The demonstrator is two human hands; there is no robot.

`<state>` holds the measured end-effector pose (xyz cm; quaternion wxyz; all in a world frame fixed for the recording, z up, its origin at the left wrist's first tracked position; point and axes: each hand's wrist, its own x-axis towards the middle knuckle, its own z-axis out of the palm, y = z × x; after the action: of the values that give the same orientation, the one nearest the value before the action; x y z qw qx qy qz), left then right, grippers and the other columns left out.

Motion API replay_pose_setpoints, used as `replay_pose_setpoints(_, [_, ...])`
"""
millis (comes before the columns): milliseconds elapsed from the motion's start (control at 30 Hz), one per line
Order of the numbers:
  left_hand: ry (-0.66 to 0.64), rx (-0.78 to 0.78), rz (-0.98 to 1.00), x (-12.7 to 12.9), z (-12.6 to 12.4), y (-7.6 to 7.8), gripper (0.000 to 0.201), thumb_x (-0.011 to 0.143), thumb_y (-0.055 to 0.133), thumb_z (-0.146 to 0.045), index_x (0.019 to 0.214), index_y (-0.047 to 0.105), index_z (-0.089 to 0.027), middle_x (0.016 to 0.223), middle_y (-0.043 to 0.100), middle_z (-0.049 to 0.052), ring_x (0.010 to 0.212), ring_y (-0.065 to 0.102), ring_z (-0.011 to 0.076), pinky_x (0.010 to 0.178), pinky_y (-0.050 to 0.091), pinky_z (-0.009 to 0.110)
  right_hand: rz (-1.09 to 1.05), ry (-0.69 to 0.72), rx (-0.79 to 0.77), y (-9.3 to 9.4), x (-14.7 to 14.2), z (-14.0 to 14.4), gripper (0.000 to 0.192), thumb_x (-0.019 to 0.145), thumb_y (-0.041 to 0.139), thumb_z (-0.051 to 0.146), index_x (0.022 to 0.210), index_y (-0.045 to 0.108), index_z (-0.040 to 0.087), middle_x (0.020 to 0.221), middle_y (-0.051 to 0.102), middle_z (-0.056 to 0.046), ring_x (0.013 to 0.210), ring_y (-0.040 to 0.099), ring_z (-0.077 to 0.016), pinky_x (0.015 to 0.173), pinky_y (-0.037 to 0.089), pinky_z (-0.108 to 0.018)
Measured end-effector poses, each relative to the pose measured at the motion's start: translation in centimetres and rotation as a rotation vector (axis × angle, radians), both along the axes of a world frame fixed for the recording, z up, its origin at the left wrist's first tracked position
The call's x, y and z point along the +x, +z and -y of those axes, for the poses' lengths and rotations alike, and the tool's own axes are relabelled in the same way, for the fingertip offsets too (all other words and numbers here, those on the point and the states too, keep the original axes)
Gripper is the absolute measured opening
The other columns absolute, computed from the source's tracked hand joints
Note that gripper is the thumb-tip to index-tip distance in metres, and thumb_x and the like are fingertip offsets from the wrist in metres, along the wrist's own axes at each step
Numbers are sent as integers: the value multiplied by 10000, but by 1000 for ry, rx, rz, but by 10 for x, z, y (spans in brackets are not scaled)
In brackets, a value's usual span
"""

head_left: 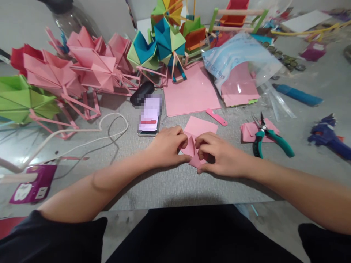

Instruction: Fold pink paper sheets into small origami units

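Note:
Between my hands is a partly folded piece of pink paper (194, 157) on the grey table, one flap of it standing up. My left hand (171, 146) pinches its left side, thumb stretched along the lower part. On the other side my right hand (218, 155) grips the right edge with curled fingers and thumb. Just beyond the fingers lies a flat pink square (203, 126). A pink cutter (216, 117) rests a little farther off, close to a large pink sheet (189, 91).
A phone (149, 117) and a black case (142, 93) lie to the left. Green-handled pliers (263, 133) sit on folded pink papers (248, 132) at right, near a blue glue gun (329, 135). Folded paper models (93, 65) and a plastic bag (238, 58) line the back.

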<state>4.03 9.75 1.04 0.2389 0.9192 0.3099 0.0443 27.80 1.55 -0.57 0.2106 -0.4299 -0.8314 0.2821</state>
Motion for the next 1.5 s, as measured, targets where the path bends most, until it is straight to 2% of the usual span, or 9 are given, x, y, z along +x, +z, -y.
replay_pose_setpoints(200, [3, 14, -19, 1, 0, -1, 308, 790, 861, -395, 850, 629, -202, 974, 610, 20, 853, 572, 208, 838, 441, 378, 108, -135, -50, 6, -7, 2, 409, 800, 970, 389, 870, 596, 241, 1048, 621, -51, 1053, 580, -293, 928, 516, -473])
replay_pose_setpoints(400, [3, 12, -32, 2, -1, 1, 328, 797, 854, -441, 877, 646, -200, 977, 615, 21, 846, 582, 206, 798, 437, 364, 121, -271, 3, -2, -10, 3, 436, 826, 931, 440, 896, 543, 254, 1078, 615, -61, 1065, 558, -308, 944, 496, -485])
replay_pose_setpoints(600, [-12, 0, -47, 2, -4, 2, 304, 812, 829, -439, 874, 653, -199, 987, 623, 32, 837, 587, 208, 797, 435, 365, 122, -396, 111, -8, -8, -4, 345, 881, 841, 331, 856, 505, 257, 980, 622, -46, 1006, 566, -295, 908, 443, -453])
replay_pose_setpoints(1000, [-15, -11, -12, 1, -6, 2, 244, 795, 782, -401, 866, 655, -205, 950, 630, 32, 814, 593, 211, 785, 449, 375, 47, -497, 260, -15, -4, -27, 235, 936, 625, 191, 773, 468, 255, 763, 625, -23, 734, 537, -223, 720, 358, -384])
replay_pose_setpoints(1133, [-17, -4, 24, 0, -4, 1, 233, 798, 789, -366, 848, 626, -207, 930, 626, 27, 812, 584, 202, 768, 431, 354, 72, -356, 458, 0, -8, -5, 189, 1002, 596, 243, 815, 576, 240, 832, 672, -50, 837, 600, -247, 815, 388, -413])
replay_pose_setpoints(1233, [-23, 7, 54, -2, -5, -3, 176, 850, 746, -332, 849, 626, -204, 915, 620, 19, 794, 572, 189, 766, 426, 347, 242, -116, 465, 10, -17, 14, 273, 1010, 696, 437, 852, 675, 216, 896, 711, -75, 853, 603, -259, 872, 394, -445])
replay_pose_setpoints(1300, [-21, 15, 82, -3, -6, -6, 102, 888, 677, -272, 837, 624, -201, 902, 615, 15, 781, 567, 181, 758, 426, 342, 355, -62, 424, 12, -22, 21, 330, 992, 742, 499, 889, 718, 187, 949, 731, -103, 868, 613, -269, 848, 403, -436])
replay_pose_setpoints(1400, [-24, 4, 158, -7, -9, -12, 54, 883, 600, -189, 849, 641, -201, 901, 612, 16, 794, 586, 181, 767, 452, 335, 440, -59, 445, 8, -25, 24, 298, 1040, 684, 420, 911, 747, 158, 921, 740, -115, 837, 619, -262, 761, 401, -402])
replay_pose_setpoints(1500, [-47, -20, 275, -12, -9, -16, 150, 835, 592, -148, 944, 686, -192, 984, 622, 41, 886, 629, 197, 833, 514, 340, 508, -57, 543, 1, -22, 24, 267, 1054, 586, 241, 857, 746, 159, 798, 719, -104, 725, 589, -240, 659, 354, -386])
